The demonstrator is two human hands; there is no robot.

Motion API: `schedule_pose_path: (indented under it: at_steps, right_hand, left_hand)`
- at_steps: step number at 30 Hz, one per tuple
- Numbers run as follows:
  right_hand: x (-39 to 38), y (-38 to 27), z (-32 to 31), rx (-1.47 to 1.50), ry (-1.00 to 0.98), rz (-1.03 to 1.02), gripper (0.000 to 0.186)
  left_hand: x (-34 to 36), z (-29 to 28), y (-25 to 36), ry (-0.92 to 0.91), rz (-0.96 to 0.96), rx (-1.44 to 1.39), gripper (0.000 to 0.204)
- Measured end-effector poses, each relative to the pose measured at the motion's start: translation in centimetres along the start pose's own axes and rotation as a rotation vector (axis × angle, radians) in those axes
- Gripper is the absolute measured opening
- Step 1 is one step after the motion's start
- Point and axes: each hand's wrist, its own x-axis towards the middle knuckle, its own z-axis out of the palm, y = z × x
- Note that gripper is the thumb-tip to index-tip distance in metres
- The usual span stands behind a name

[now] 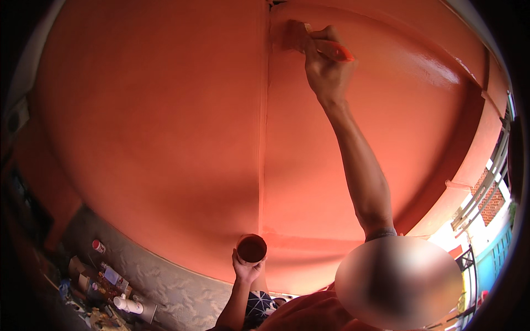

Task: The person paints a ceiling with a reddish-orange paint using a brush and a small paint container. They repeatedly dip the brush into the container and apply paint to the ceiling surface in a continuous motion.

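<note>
My right hand [331, 74] reaches up, its fingers closed around the handle of a paintbrush [333, 51]. The wide bristles rest against the orange wall panel [381, 132], close to its upper left corner. Lower down, my left hand [248, 270] is wrapped round a cup [252, 248] and holds it mouth toward me. The inside of the cup is dark reddish, and its contents are hard to make out. A vertical seam divides the right panel from another orange panel [149, 110] on the left. A glossy patch shines at the right panel's upper right.
At the lower left, a cardboard box [81, 273], a white cylindrical container [128, 304] and a small red-and-white tub [99, 246] sit among clutter by a rough grey surface [182, 289]. Metal bars [486, 171] and a blue panel [498, 254] stand at the right.
</note>
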Motion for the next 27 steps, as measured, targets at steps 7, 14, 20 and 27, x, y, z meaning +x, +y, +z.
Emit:
schedule_pose_path:
  at_steps: [7,14,20,27]
  right_hand:
    - [-2.0,0.6,0.9,-0.020,-0.086,-0.028,0.004]
    - [-1.0,-0.1,-0.2,-0.107,-0.212,0.031,0.012]
    - [1.4,0.5,2.3,-0.063,0.002,-0.130,0.010]
    - [-1.0,-0.2,1.0,0.108,0.085,-0.187,0.011]
  left_hand:
    - [0.4,-2.3,-0.5,0.045,0.024,0.050,0.068]
    - [0.3,-2.4,-0.2,0.007,-0.022,0.003,0.069]
    - [0.3,-2.1,-0.4,-0.006,0.036,-0.001,0.069]
    - [0.1,-2.5,-0.7,-0.038,0.014,0.047,0.069]
